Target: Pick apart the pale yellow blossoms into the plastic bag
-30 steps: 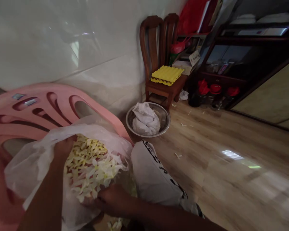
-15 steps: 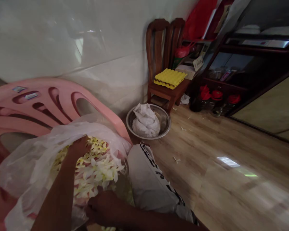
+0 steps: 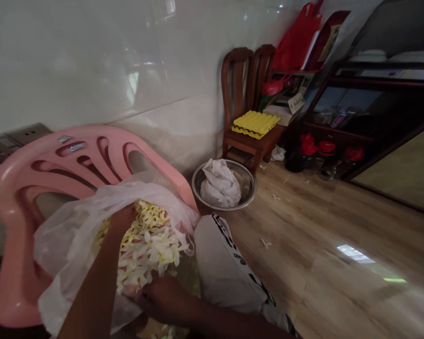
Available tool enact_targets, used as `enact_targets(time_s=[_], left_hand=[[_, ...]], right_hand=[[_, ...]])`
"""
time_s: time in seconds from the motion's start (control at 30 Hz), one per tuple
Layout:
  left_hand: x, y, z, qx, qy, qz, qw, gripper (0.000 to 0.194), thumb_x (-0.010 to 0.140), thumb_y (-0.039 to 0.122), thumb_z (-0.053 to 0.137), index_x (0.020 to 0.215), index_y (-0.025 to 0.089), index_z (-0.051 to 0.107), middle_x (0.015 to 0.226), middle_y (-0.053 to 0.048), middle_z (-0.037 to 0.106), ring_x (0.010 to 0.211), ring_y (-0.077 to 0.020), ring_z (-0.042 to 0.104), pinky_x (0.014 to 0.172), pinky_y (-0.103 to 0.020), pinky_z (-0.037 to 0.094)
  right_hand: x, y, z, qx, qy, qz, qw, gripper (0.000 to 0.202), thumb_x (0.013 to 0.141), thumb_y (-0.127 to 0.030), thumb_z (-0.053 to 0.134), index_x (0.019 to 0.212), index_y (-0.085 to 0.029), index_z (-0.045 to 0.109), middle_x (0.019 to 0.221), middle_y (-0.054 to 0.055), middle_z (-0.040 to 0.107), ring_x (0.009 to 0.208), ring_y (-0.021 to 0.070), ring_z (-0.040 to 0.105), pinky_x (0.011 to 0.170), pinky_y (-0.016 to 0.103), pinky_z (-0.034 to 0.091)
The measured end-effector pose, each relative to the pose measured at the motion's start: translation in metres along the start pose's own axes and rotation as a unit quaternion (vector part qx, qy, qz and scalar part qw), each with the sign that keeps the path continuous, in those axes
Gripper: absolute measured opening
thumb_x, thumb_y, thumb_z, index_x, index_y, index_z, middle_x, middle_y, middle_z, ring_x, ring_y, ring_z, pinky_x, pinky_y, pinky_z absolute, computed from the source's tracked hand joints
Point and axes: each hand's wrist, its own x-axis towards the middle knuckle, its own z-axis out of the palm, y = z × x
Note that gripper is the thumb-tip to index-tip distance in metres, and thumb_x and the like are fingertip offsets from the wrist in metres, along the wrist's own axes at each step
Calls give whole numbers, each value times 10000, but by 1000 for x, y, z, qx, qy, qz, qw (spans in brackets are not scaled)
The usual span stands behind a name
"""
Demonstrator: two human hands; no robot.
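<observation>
A translucent white plastic bag (image 3: 72, 240) lies spread open on a pink plastic chair (image 3: 12, 226). White and yellow flowers (image 3: 155, 242) fill it, the yellower ones towards the back. My left hand (image 3: 124, 219) reaches into the bag at the far side of the flowers, its fingers hidden there. At the near edge of the flowers, my right hand (image 3: 166, 299) is curled closed in dim light. Whatever it holds is hidden. A few more flowers (image 3: 169, 331) show below the right hand.
A metal basin (image 3: 248, 186) holding a white bag (image 3: 221, 183) stands on the floor ahead. Behind it, a wooden chair (image 3: 236, 80) carries yellow egg trays (image 3: 256, 122). Red-lidded jars (image 3: 327, 150) stand by the dark cabinet (image 3: 360, 122). My leg in grey cloth (image 3: 222, 268) is beside the bag.
The view has shifted left and up, so more of the pink chair and a wall socket now show. Both hands stay at the flowers, with little movement against the bag.
</observation>
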Motion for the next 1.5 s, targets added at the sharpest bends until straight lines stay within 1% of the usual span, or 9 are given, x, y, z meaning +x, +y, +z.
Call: enact_targets(time_s=[0.27, 0.53, 0.73, 0.9, 1.03, 1.1, 1.23, 1.37, 1.5], left_hand=[[-7, -10, -8, 75, 2, 20, 997, 320, 919, 267, 381, 927, 141, 675, 991, -152, 719, 952, -304, 648, 845, -370, 465], [-24, -13, -10, -10, 143, 46, 989, 326, 874, 252, 374, 934, 157, 681, 998, -143, 734, 988, -289, 648, 925, -393, 477], [-73, 7, -1, -201, 191, -7, 961, 321, 840, 381, 464, 967, 169, 669, 1023, -118, 721, 926, -260, 670, 871, -392, 531], [-134, 38, -28, -348, 196, -74, 914, 349, 833, 465, 561, 1031, 211, 696, 1045, -63, 739, 908, -229, 683, 862, -367, 534], [-186, 62, -50, -479, 217, -146, 838, 420, 766, 488, 679, 1074, 203, 693, 1006, -49, 748, 867, -206, 695, 804, -321, 554], [-209, 71, -53, -527, 232, -188, 796, 435, 729, 483, 725, 1053, 195, 699, 924, -34, 757, 810, -185, 701, 759, -285, 561], [-245, 79, -43, -606, 211, -256, 723, 487, 675, 492, 781, 1040, 181, 696, 761, -10, 755, 706, -159, 705, 655, -227, 559], [-266, 82, -23, -635, 149, -255, 714, 546, 629, 532, 799, 1023, 166, 702, 685, -19, 751, 677, -191, 722, 653, -260, 577], [-277, 82, -7, -601, 133, -228, 755, 538, 645, 555, 771, 1021, 174, 723, 717, -34, 765, 698, -208, 727, 696, -286, 583]], right_hand=[[-4, 7, 5, 10, 8, 23, 1000, 641, 990, -597, 260, 879, -185, 738, 825, 52, 734, 749, 180, 663, 627, 236, 447], [-1, 10, 10, -40, -19, 34, 998, 414, 967, -429, 423, 936, -187, 757, 857, 50, 766, 726, 189, 675, 638, 244, 449], [-4, 15, 13, -56, 10, 16, 998, 335, 940, -387, 487, 901, -194, 758, 815, 48, 766, 697, 190, 675, 595, 252, 403], [-7, 15, 11, -30, 43, 2, 999, 280, 925, -357, 526, 843, -199, 743, 774, 32, 748, 669, 169, 646, 561, 244, 353], [-13, 7, -4, 66, 76, -17, 995, 239, 939, -303, 516, 845, -208, 715, 758, 13, 711, 679, 149, 615, 592, 229, 369], [-17, 2, -14, 144, 98, -18, 985, 216, 958, -324, 499, 1031, -226, 677, 799, 4, 692, 687, 140, 604, 619, 226, 393], [-27, -6, -26, 259, 122, -9, 958, 433, 938, -391, 542, 1343, -256, 469, 943, 14, 650, 697, 128, 574, 651, 236, 440], [-32, -8, -28, 273, 130, -28, 953, 335, 943, -410, 527, 1224, -230, 552, 912, 14, 617, 720, 130, 538, 672, 241, 434], [-33, -6, -27, 263, 117, -28, 957, 257, 967, -399, 475, 904, -194, 616, 740, -16, 543, 673, 124, 492, 633, 233, 393]])
